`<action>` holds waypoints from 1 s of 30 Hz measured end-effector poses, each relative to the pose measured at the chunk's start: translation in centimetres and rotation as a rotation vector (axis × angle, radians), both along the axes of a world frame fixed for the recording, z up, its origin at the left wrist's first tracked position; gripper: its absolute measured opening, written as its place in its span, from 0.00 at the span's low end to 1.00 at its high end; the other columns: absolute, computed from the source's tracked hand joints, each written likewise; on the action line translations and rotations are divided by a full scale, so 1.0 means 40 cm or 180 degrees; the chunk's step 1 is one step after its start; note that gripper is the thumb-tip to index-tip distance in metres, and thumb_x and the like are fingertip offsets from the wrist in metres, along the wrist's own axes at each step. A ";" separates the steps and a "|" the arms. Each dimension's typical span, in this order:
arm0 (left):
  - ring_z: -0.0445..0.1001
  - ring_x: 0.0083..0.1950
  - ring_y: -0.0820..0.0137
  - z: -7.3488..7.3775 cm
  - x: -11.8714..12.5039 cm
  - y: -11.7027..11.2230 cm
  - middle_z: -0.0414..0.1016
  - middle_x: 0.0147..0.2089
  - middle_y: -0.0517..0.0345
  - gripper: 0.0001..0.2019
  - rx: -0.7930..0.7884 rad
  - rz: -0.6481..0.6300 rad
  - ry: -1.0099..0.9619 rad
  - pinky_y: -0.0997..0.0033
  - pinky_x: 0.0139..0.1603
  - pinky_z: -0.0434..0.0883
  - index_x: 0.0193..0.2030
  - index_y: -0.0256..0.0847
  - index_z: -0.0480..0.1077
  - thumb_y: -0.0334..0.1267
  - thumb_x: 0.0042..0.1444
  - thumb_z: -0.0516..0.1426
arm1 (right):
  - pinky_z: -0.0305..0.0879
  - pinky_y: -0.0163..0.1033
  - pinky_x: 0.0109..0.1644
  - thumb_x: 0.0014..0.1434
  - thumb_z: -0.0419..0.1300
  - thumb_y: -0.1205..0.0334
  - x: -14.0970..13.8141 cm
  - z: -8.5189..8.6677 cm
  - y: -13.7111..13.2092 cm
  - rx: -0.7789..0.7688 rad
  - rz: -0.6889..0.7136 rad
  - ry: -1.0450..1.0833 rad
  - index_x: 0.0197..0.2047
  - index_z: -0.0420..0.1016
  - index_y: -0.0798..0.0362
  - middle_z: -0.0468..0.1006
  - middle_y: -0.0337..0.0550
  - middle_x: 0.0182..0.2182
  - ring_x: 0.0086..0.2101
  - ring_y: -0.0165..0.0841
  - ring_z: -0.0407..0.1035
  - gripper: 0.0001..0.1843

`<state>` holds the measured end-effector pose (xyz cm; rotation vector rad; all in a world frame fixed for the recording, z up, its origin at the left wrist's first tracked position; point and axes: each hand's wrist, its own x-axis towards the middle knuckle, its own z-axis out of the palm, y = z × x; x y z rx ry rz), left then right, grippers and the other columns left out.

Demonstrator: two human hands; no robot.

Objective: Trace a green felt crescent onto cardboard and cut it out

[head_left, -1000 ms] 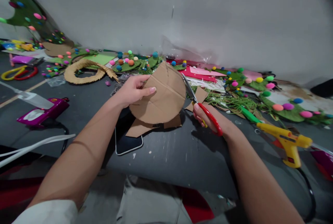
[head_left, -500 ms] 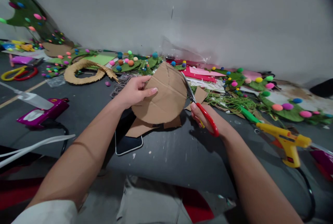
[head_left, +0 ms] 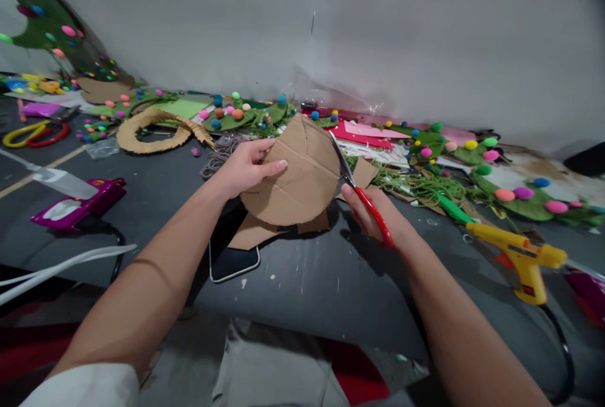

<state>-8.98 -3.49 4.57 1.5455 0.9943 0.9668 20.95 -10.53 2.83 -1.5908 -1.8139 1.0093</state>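
My left hand (head_left: 253, 167) grips a cardboard piece (head_left: 300, 177) by its left edge, thumb on top. The piece is rounded below, comes to a point at its upper end, and bears a drawn line near that point. Scissors (head_left: 366, 202) with a red handle are in my right hand (head_left: 368, 208); their blades lie along the right edge of the cardboard. Whether the blades have cardboard between them I cannot tell. Underneath, a cardboard scrap (head_left: 250, 234) partly covers a phone (head_left: 235, 263) on the dark table (head_left: 302, 293).
At right lies a yellow glue gun (head_left: 520, 249); at left, a purple glue gun (head_left: 80, 205). A brown ring (head_left: 151, 133), yellow-and-red scissors (head_left: 38, 134), green yarn (head_left: 416, 183) and felt pieces with pompoms (head_left: 524, 196) line the back near the wall. White cables (head_left: 66, 265) cross the left side.
The scissor handles have come closer together as my right hand's fingers tightened. The cardboard and my left hand have hardly moved.
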 end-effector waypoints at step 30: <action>0.86 0.43 0.64 0.000 -0.009 0.007 0.87 0.48 0.51 0.27 -0.0205 -0.0325 -0.0013 0.71 0.41 0.81 0.59 0.43 0.81 0.47 0.53 0.74 | 0.49 0.38 0.27 0.65 0.49 0.21 0.037 0.003 0.007 -0.0251 0.0376 0.0016 0.28 0.54 0.48 0.57 0.34 0.22 0.24 0.29 0.53 0.37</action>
